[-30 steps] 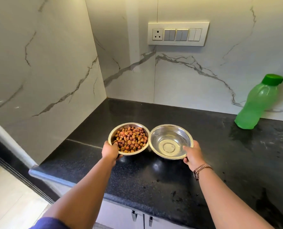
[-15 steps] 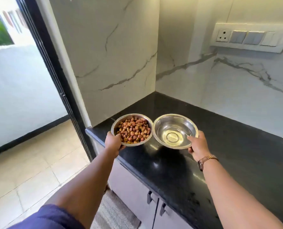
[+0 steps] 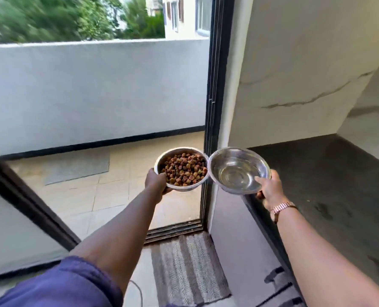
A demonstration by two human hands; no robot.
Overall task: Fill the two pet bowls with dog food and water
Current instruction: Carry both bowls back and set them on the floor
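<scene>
Left hand (image 3: 156,185) clamped on kibble bowl (image 3: 181,169); right hand (image 3: 270,191) clamped on water bowl (image 3: 238,170). Water bowl tilted: level it, carry slowly, rims apart.

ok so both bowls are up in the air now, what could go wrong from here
1. The water bowl is tilted toward the food bowl, held only at its rim by the right hand; water could slosh out.
2. The two rims look to be touching; a bump could shake kibble out of the nearly full bowl in the left hand.
3. The striped mat and door track lie underfoot, and both hands are full: a possible trip.
</scene>
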